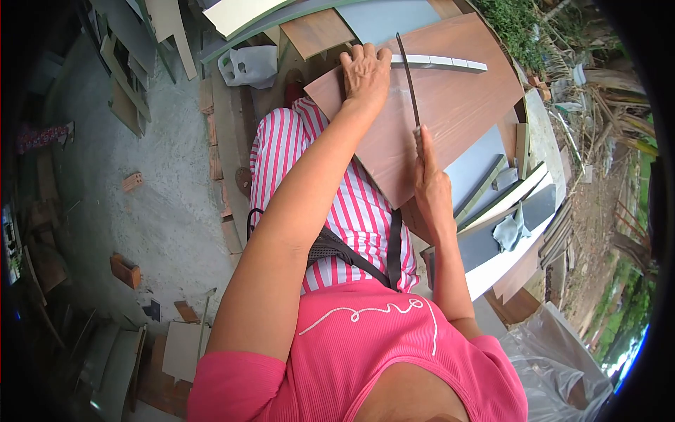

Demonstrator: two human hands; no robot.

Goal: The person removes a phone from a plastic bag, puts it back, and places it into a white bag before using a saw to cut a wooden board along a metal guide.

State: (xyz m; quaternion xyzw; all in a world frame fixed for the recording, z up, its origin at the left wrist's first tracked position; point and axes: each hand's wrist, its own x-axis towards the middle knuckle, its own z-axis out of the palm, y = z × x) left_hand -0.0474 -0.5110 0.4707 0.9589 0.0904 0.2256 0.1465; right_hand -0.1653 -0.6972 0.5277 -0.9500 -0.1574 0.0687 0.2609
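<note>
My right hand [431, 179] is closed round the handle of a long, narrow saw-like blade [410, 88]; its teeth are too fine to make out. The dark blade points away from me and crosses a pale strip [443, 63] near its left end. That strip looks divided by thin lines into several short blocks. Fingers curled, my left hand [367, 74] presses on the strip's left end, which is hidden under it. Beneath both hands lies a brown wood-look board [464, 105], slanted in front of my knees.
Board offcuts and narrow strips [481, 186] lie at the right, with a grey-blue rag [511, 228] on them. A white plastic bag [249, 67] sits left of the board. Panels [123, 77] lean at the far left, and bricks [125, 271] lie on the concrete floor [169, 211].
</note>
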